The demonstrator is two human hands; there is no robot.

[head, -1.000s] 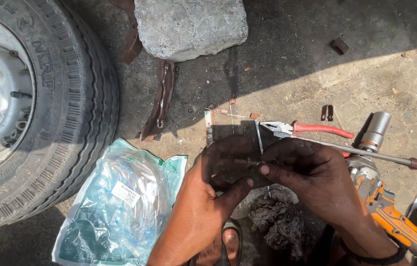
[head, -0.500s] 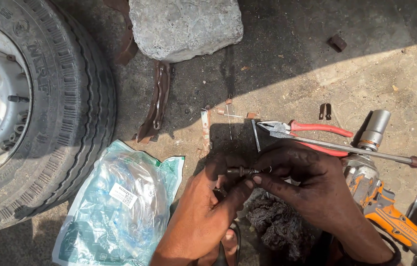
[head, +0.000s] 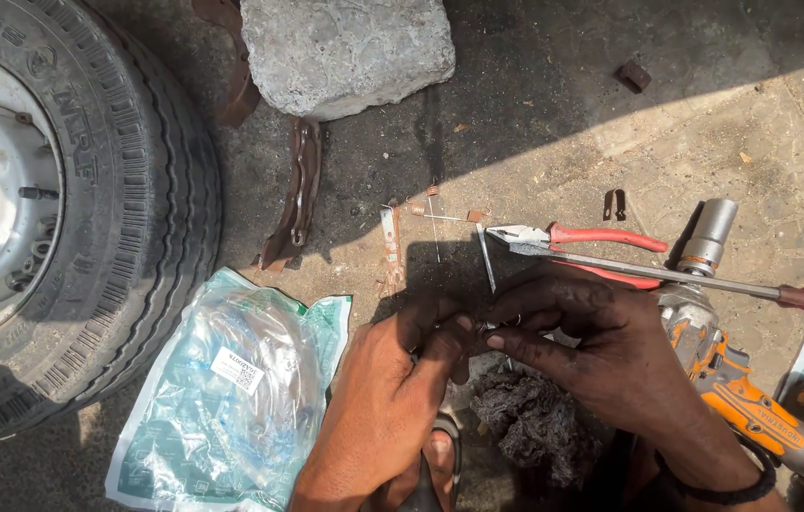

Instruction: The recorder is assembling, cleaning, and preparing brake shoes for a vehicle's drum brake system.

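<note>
A small metal part (head: 485, 326) sits where the 2 hands meet, dull grey and mostly hidden by the fingertips; its exact shape cannot be told. The left hand (head: 378, 408) has its fingers (head: 440, 332) curled and pressed together, thumb and forefinger pinching the part from the left. The right hand (head: 601, 356) pinches it from the other side, its fingers (head: 535, 301) bent and stacked close, dark with grease.

Just below the fingers lies a grimy black rag (head: 535, 427), matted and lumpy, on the rough concrete ground (head: 535, 114). Just above the fingers a thin metal rod (head: 485, 258) points away, and beside it lie pliers (head: 577, 242) with red handles and steel jaws. A long screwdriver (head: 667, 275) with a dark red handle crosses over the pliers, its steel shaft passing just above the right fingers. Right of the fingers rests an orange and black power tool (head: 753, 398) fitted with a shiny cylindrical socket (head: 708, 237). Small rusty springs and clips (head: 421, 210) are scattered above the fingers.

Left of the fingers lies a clear plastic bag (head: 221, 398) with green printing, crinkled and glossy. Further left stands a worn rubber tyre (head: 136, 218) on a white steel rim. A curved rusty brake shoe (head: 295, 194) and a rough grey stone block (head: 350, 52) lie well above the fingers.
</note>
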